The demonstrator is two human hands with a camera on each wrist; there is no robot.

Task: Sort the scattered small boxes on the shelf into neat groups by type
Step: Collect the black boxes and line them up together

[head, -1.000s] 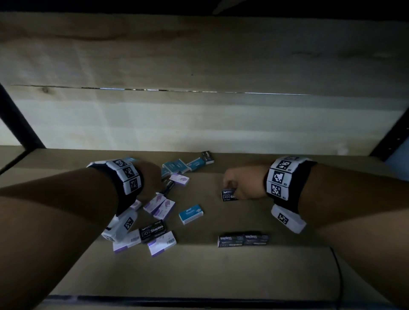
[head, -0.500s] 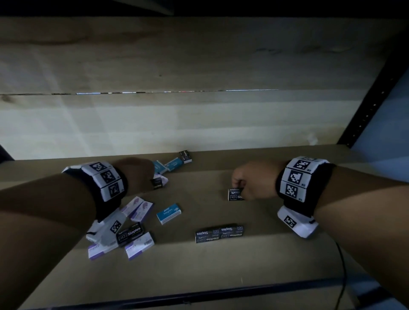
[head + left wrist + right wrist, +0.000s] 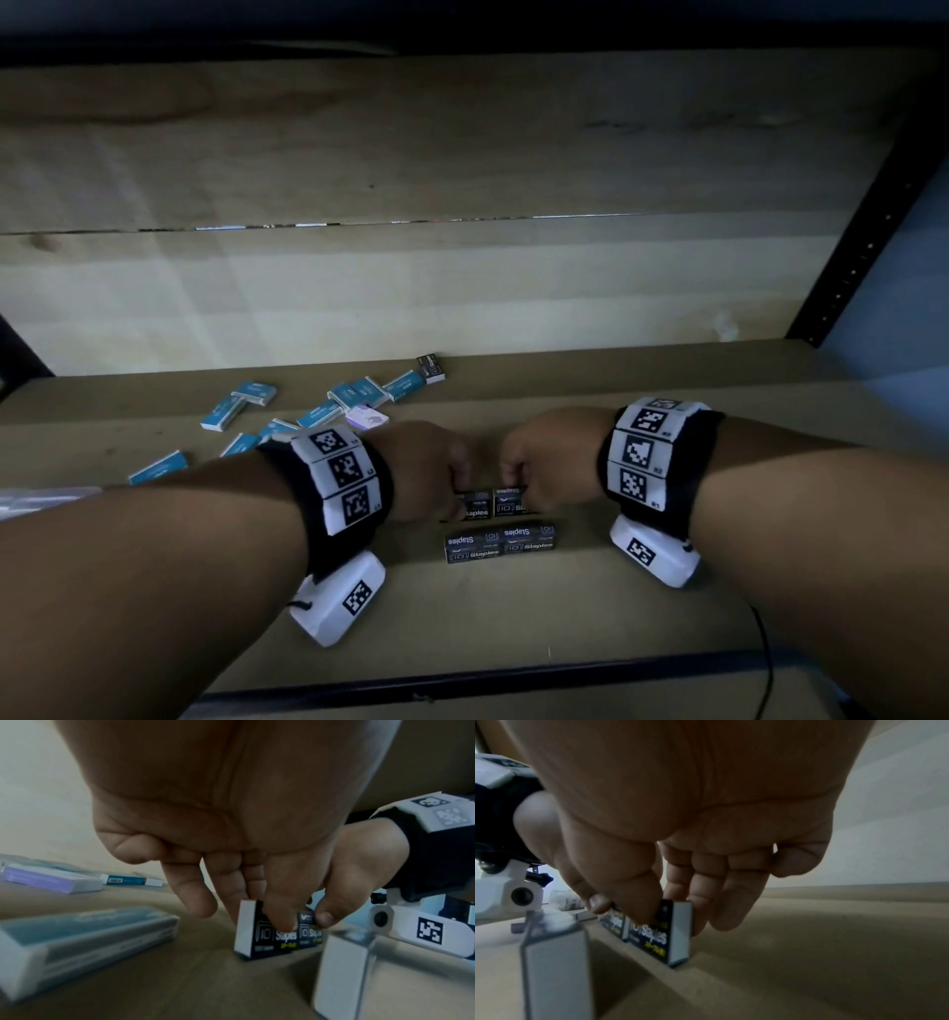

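Mid-shelf, the left hand (image 3: 426, 470) pinches one black staples box (image 3: 475, 506) and the right hand (image 3: 544, 465) pinches another (image 3: 513, 503), side by side, just at 12 o'clock of a finished black pair (image 3: 500, 542). Likely next: release, then gather the blue boxes (image 3: 359, 393) at 10 o'clock.

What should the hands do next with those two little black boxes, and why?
Probably let go. The left hand and right hand each pinch a black staples box, already standing side by side just behind the front pair. Another black box waits at the back.
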